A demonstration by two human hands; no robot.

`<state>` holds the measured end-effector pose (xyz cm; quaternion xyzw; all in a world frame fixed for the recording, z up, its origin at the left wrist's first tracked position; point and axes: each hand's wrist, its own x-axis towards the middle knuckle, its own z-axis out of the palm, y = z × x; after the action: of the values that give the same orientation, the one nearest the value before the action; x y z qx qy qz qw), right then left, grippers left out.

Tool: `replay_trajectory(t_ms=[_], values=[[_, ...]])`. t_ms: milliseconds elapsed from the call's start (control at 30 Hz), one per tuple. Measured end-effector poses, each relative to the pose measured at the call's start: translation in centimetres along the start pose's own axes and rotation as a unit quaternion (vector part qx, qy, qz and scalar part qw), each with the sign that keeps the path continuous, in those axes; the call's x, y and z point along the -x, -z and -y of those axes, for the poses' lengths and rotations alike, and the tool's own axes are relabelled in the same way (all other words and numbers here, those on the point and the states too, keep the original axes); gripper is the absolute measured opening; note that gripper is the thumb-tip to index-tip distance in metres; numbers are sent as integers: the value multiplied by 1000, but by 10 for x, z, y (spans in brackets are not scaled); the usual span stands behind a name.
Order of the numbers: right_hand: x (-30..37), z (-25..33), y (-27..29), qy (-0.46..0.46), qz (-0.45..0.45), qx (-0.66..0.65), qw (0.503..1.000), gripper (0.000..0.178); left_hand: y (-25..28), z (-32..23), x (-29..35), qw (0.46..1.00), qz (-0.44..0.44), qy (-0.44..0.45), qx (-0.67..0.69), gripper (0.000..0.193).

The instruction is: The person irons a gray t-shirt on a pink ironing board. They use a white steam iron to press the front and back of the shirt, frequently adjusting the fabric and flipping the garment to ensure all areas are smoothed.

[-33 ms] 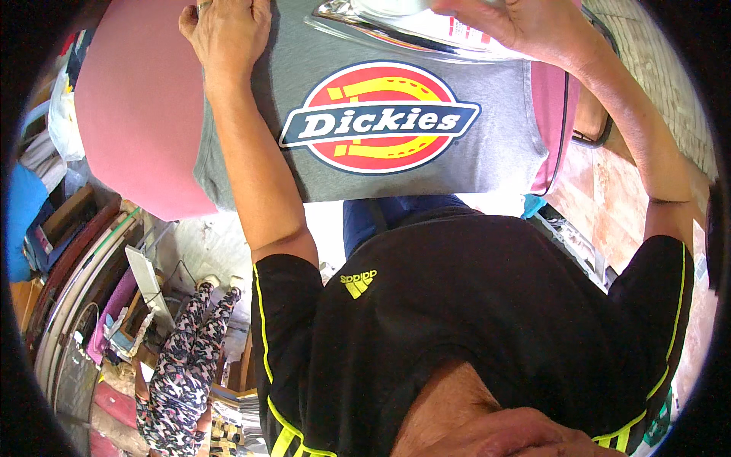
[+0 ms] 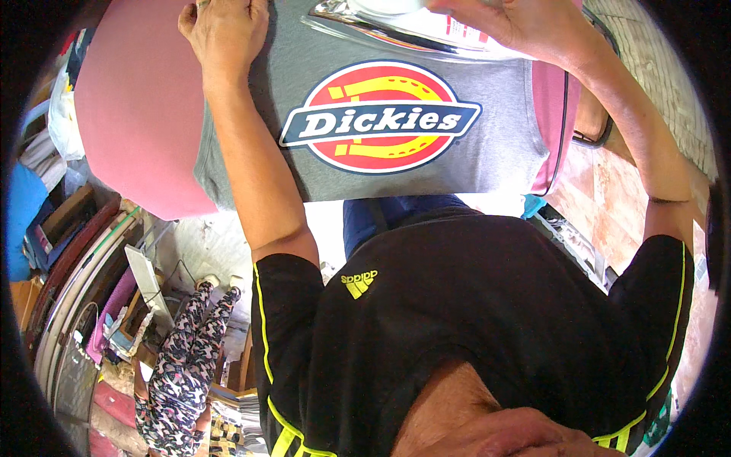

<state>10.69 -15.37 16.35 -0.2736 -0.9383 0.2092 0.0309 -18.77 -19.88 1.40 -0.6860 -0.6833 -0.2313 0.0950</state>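
Observation:
A grey shirt (image 2: 487, 99) lies on a pink-covered ironing board (image 2: 137, 114). Its front bears a large red, yellow and dark-blue printed emblem (image 2: 381, 118). At the top of the view my right hand (image 2: 525, 27) is closed on a clothes iron (image 2: 411, 27), whose shiny pointed tip faces left. The iron is on the shirt just above the emblem; the upper edge cuts off part of it. My left hand (image 2: 227, 34) rests on the shirt's left side, fingers apart, with their ends partly out of view. Nothing shows in it.
A black cord (image 2: 564, 137) hangs along the board's right edge. Stacked boards and household items (image 2: 84, 266) crowd the left side. Behind me at lower left is another person in patterned clothes (image 2: 179, 373). Tiled floor (image 2: 601, 183) shows at right.
The iron and my right hand have shifted very slightly left. My left hand has also moved a touch to the left. The shirt stays in place.

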Motion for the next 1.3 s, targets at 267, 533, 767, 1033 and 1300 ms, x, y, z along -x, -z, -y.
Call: replay_trajectory(t_ms=[267,533,767,1033,1300], values=[[-36,6,-9,38,20,-32,999,35,7,18,4,996,15,-4,86,37],[-62,-1,-20,110,-35,-12,993,46,14,29,0,996,34,-11,88,37],[-62,22,-11,9,-25,-57,998,34,8,48,-50,994,50,-91,37,48],[-99,28,-23,29,-141,-57,988,35,-7,90,-93,979,-13,-163,121,31],[-122,37,-35,-22,-197,-16,980,38,-14,109,-96,934,-13,-92,345,6]])
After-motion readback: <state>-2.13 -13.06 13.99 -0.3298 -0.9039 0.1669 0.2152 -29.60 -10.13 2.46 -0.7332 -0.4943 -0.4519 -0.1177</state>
